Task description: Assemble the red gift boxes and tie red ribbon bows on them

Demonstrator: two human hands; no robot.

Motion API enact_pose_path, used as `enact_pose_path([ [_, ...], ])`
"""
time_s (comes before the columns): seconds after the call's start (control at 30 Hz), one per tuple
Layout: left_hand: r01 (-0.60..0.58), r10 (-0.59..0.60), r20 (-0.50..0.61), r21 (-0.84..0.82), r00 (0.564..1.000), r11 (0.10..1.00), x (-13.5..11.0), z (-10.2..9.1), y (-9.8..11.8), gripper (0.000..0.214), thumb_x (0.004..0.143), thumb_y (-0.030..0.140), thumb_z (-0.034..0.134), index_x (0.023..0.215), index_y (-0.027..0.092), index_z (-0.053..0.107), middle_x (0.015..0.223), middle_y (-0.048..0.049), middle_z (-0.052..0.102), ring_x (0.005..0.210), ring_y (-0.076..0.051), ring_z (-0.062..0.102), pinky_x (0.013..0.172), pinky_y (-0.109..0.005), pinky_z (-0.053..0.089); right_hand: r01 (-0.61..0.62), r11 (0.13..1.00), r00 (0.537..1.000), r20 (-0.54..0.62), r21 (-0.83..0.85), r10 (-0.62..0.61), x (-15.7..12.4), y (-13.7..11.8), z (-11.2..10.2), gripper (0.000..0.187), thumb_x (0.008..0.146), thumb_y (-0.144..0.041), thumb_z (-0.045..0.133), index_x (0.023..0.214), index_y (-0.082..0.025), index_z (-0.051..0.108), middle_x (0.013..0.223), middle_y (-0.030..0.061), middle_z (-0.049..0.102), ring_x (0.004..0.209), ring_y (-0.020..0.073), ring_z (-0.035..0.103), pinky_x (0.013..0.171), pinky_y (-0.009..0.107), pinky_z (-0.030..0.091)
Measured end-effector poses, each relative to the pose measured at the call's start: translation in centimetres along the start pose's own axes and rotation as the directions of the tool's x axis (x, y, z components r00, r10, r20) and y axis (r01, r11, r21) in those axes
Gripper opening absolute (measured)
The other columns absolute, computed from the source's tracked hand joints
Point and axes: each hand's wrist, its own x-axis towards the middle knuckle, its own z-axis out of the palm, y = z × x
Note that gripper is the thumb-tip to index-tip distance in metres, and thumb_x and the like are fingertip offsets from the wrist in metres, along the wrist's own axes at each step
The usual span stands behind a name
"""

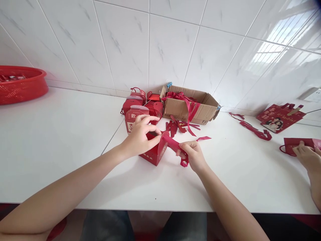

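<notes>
A small red gift box (153, 154) stands open on the white table (62, 134) in front of me. My left hand (140, 135) rests on its top, fingers pinched at the box's flap. My right hand (192, 154) is closed on a red ribbon handle (173, 142) that runs to the same flap; the ribbon's tail curls below my fingers. Behind the box stand several finished red gift boxes (136, 112) with handles.
A cardboard carton (187, 108) of red ribbons sits against the tiled wall, with loose ribbons (179, 126) before it. A red basket (21, 83) is far left. At right another person's hand (307, 155) holds a flat red box (296, 144), beyond it a stack of flat boxes (279, 117).
</notes>
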Motion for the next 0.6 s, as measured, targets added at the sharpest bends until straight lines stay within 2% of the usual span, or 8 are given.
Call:
enact_pose_path([
  [0.1,0.026,-0.027,-0.043,-0.023,0.999,0.999,0.5,-0.7,0.4,0.014,0.078,0.026,0.062,0.067,0.022,0.068,0.123,-0.0038,0.062,0.123,-0.034,0.044,0.1,-0.059,0.042,0.054,0.993,0.999,-0.002,-0.107,-0.054,0.0,-0.3,0.4,0.044,0.084,-0.044,0.054,0.054,-0.015,0.067,0.045,-0.0007,0.045,0.044,0.0092,0.037,0.046,0.026,0.029],
  [0.17,0.056,-0.061,-0.06,-0.089,0.996,0.994,1.0,-1.5,0.7,0.013,0.077,0.026,0.062,0.067,0.021,0.068,0.12,-0.0043,0.063,0.122,-0.033,0.047,0.092,-0.051,0.05,0.133,0.969,0.987,-0.059,-0.208,-0.149,0.1,-0.2,0.6,0.045,0.085,-0.048,0.055,0.057,-0.016,0.067,0.053,0.0014,0.051,0.053,0.0121,0.046,0.052,0.028,0.035],
  [0.27,0.078,-0.103,-0.106,-0.22,0.989,0.972,1.9,-3.4,1.4,0.014,0.078,0.023,0.06,0.067,0.018,0.067,0.115,-0.0055,0.065,0.117,-0.03,0.054,0.09,-0.046,0.052,0.25,0.905,0.93,-0.176,-0.343,-0.323,0.6,0.1,0.5,0.036,0.086,-0.047,0.056,0.069,-0.018,0.069,0.073,0.0047,0.061,0.072,0.0169,0.055,0.066,0.03,0.043],
  [0.37,0.014,-0.098,-0.209,-0.371,0.973,0.929,2.8,-5.7,2.4,0.013,0.078,0.019,0.062,0.067,0.013,0.066,0.103,-0.0055,0.067,0.112,-0.026,0.058,0.095,-0.043,0.048,0.309,0.865,0.883,-0.22,-0.395,-0.415,1.6,-0.7,0.2,0.03,0.089,-0.045,0.055,0.084,-0.02,0.07,0.091,0.0075,0.065,0.09,0.0198,0.058,0.078,0.033,0.046],
  [0.47,-0.046,-0.067,-0.248,-0.426,0.966,0.903,3.1,-7.8,3.8,0.012,0.08,0.015,0.06,0.072,0.01,0.067,0.083,0.0003,0.065,0.087,-0.014,0.063,0.078,-0.029,0.049,0.368,0.869,0.893,-0.136,-0.331,-0.43,2.6,-3.7,0.6,0.031,0.09,-0.046,0.054,0.105,-0.022,0.068,0.109,0.0086,0.064,0.1,0.0201,0.059,0.084,0.034,0.047],
  [0.53,-0.08,-0.027,-0.248,-0.411,0.968,0.908,3.0,-8.5,4.9,0.012,0.08,0.013,0.06,0.07,0.012,0.066,0.068,0.0028,0.06,0.07,-0.008,0.058,0.064,-0.022,0.045,0.404,0.876,0.907,-0.012,-0.265,-0.422,3.2,-6.4,1.4,0.036,0.09,-0.048,0.054,0.117,-0.025,0.064,0.118,0.0081,0.063,0.107,0.0208,0.058,0.086,0.034,0.048],
  [0.6,-0.118,0.018,-0.247,-0.395,0.969,0.911,2.6,-8.8,5.7,0.013,0.079,0.012,0.06,0.067,0.015,0.066,0.06,0.0035,0.057,0.06,-0.007,0.052,0.054,-0.02,0.04,0.443,0.883,0.893,0.157,-0.153,-0.421,3.5,-9.0,2.2,0.037,0.092,-0.05,0.051,0.113,-0.023,0.066,0.11,0.0071,0.066,0.1,0.0186,0.06,0.081,0.031,0.049],
])
